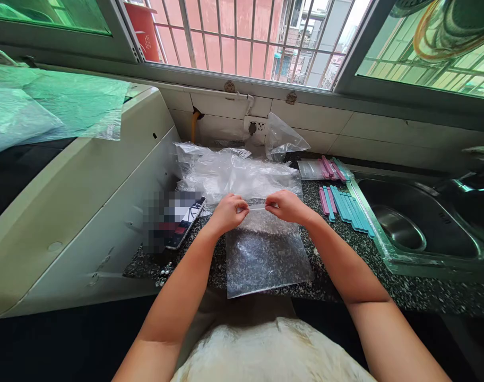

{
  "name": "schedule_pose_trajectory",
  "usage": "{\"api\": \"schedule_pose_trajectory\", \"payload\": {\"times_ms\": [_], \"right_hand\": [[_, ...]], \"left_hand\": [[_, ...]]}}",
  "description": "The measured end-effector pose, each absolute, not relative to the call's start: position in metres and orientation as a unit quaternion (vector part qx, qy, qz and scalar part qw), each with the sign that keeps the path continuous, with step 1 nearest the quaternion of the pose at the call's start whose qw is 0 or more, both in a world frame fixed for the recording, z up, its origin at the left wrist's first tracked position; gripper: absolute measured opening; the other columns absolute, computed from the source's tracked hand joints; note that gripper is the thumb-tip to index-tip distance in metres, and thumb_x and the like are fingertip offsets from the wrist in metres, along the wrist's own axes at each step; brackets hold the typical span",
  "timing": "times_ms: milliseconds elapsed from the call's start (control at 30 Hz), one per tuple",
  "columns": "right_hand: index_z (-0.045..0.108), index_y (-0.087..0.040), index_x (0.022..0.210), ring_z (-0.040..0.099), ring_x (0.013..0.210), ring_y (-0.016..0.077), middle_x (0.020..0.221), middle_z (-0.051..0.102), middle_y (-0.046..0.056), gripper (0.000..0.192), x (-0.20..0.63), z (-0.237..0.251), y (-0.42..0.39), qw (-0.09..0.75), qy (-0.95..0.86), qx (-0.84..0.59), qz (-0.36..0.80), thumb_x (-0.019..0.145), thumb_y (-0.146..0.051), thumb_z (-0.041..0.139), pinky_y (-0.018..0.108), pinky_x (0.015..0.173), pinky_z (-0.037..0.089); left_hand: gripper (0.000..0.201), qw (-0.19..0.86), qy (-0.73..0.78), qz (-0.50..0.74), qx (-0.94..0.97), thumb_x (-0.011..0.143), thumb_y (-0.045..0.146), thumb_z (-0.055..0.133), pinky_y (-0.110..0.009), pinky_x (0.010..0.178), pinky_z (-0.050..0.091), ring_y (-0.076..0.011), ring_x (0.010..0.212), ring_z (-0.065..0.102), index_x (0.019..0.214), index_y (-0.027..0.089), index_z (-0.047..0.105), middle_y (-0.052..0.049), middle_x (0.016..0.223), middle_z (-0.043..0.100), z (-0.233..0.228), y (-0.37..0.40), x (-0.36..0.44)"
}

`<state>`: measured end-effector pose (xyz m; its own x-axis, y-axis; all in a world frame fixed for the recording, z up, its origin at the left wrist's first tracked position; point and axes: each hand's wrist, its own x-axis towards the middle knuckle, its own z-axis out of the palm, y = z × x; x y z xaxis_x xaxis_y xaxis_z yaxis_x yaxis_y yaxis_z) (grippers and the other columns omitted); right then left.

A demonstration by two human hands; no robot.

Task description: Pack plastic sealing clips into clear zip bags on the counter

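A clear plastic bag [268, 254] lies flat on the speckled dark counter in front of me, its top edge toward the window. My left hand [231, 211] pinches that top edge near its left end. On the same edge, farther right, my right hand [285, 206] pinches it between thumb and fingers. A short stretch of the edge shows between the two hands. Just beyond them lies a heap of clear plastic bags [238, 172]. Pink and teal flat strips [347, 209] rest on the counter to the right of my right hand.
A phone [187, 223], partly blurred out, lies left of my left forearm, with small shiny bits [165, 270] nearer me. At right is a metal sink [417, 212]. More strips [333, 168] lie on a bag by the wall. A cream appliance side [106, 180] bounds the left.
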<state>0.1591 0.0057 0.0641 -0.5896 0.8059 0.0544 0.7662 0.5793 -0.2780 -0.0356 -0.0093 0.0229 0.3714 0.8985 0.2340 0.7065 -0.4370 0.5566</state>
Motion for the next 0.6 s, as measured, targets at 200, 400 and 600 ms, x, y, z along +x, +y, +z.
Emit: {"api": "schedule_pose_trajectory", "payload": {"times_ms": [200,400,600], "right_hand": [[0.068,-0.016,0.073,0.053,0.063,0.0125,0.07,0.067,0.004,0.016,0.1571,0.062,0.0056,0.092,-0.888,-0.441,0.091,0.076,-0.016,0.052,0.023,0.062,0.032],[0.068,-0.016,0.074,0.054,0.064,0.0128,0.071,0.068,0.004,0.015,0.1551,0.0593,0.0048,0.099,-0.89,-0.436,0.093,0.076,-0.017,0.052,0.023,0.064,0.033],[0.067,-0.016,0.074,0.055,0.065,0.0129,0.071,0.068,0.005,0.016,0.1558,0.0586,0.0048,0.111,-0.892,-0.426,0.101,0.076,-0.017,0.052,0.023,0.063,0.034]], "left_hand": [[0.008,0.204,0.492,0.276,0.8,0.073,0.021,0.06,-0.031,0.078,0.041,-0.0186,0.082,0.052,0.073,0.018,0.068,-0.003,0.074,0.063,0.0213,-0.0082,-0.036],[0.008,0.221,0.477,0.296,0.797,0.073,0.017,0.059,-0.029,0.076,0.041,-0.0172,0.08,0.051,0.068,0.018,0.065,-0.003,0.071,0.061,0.0223,-0.0088,-0.0348],[0.011,0.223,0.463,0.304,0.802,0.073,0.016,0.057,-0.029,0.075,0.041,-0.017,0.079,0.05,0.066,0.017,0.065,-0.003,0.071,0.061,0.0243,-0.0094,-0.0348]]}}
